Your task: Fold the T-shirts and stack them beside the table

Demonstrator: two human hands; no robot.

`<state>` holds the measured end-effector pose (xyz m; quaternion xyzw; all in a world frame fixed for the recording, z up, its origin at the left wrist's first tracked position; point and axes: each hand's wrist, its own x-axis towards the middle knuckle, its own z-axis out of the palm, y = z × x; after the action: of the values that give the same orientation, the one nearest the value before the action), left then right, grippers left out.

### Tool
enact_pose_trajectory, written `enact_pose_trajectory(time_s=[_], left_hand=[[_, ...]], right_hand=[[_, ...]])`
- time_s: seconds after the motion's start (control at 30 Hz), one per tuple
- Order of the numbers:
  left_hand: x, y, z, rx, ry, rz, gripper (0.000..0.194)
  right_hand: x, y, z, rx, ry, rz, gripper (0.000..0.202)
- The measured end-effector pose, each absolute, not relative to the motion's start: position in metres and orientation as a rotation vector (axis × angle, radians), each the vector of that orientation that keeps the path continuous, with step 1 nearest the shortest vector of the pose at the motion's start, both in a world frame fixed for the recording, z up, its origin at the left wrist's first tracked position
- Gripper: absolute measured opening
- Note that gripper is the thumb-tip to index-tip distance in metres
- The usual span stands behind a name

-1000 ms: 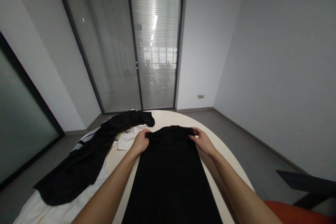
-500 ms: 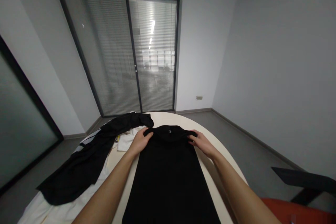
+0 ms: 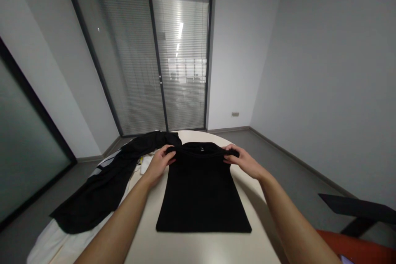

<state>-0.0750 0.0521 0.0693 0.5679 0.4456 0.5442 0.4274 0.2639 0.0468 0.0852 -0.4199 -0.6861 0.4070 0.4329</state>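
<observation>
A plain black garment lies lengthwise on the pale table, its wider straight hem towards me. The far end has a wide opening with a small light label inside; whether it is a top or a skirt I cannot tell. My left hand pinches the far left corner between thumb and fingers. At the far right corner, my right hand grips the fabric the same way. Both corners are held slightly raised, with the edge stretched between my hands. The undersides of the held corners are hidden.
On the table's left side is a pile of dark clothing over white cloth. A chair with a black armrest and red seat stands at the lower right. Beyond the table is a glass door with blinds.
The black garment has slid away from me, so its near hem now shows on the table. My hands still hold the far corners, now slightly farther apart and higher.
</observation>
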Motion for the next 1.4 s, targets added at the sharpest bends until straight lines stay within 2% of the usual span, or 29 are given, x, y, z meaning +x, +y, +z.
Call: enact_pose_trajectory(time_s=[0.17,0.33,0.5,0.7,0.93,1.0,1.1,1.17,1.23,1.27,1.3,1.33,1.4], left_hand=[[-0.104,0.012,0.069,1.621,1.016,1.123,0.033],[-0.119,-0.017,0.05,1.908,0.976,0.906,0.021],[-0.116,-0.033,0.04,2.112,1.035,0.72,0.034],[-0.119,-0.038,0.044,2.213,1.027,0.618,0.033],[-0.118,-0.041,0.047,2.291,0.96,0.535,0.012],[-0.11,-0.043,0.05,2.387,1.019,0.512,0.028],[-0.095,-0.046,0.054,2.573,1.167,0.476,0.042],[-0.088,-0.049,0.054,2.653,1.197,0.522,0.032],[-0.085,-0.052,0.05,2.677,1.173,0.6,0.011],[-0.085,-0.053,0.047,2.676,1.161,0.616,0.023],[-0.086,-0.053,0.044,2.672,1.159,0.611,0.042],[-0.087,-0.052,0.04,2.666,1.167,0.581,0.06],[-0.091,-0.05,0.031,2.639,1.209,0.477,0.081]], right_hand=[[0.271,0.012,0.104,-1.01,-1.977,1.12,0.025],[0.273,-0.012,0.095,-0.963,-2.198,1.28,0.026],[0.278,-0.026,0.073,-0.958,-2.221,1.288,0.027],[0.284,-0.035,0.058,-0.94,-2.223,1.31,0.029],[0.28,-0.043,0.063,-1.027,-2.339,1.29,0.027],[0.277,-0.043,0.064,-1.077,-2.332,1.224,0.031],[0.266,-0.04,0.069,-1.198,-2.319,0.925,0.053],[0.252,-0.036,0.075,-1.278,-2.353,0.65,0.054],[0.235,-0.032,0.081,-1.276,-2.407,0.44,0.045],[0.226,-0.031,0.083,-1.239,-2.433,0.377,0.041],[0.218,-0.029,0.082,-1.201,-2.455,0.335,0.042],[0.21,-0.027,0.08,-1.179,-2.477,0.307,0.049],[0.199,-0.024,0.07,-1.185,-2.533,0.304,0.068]])
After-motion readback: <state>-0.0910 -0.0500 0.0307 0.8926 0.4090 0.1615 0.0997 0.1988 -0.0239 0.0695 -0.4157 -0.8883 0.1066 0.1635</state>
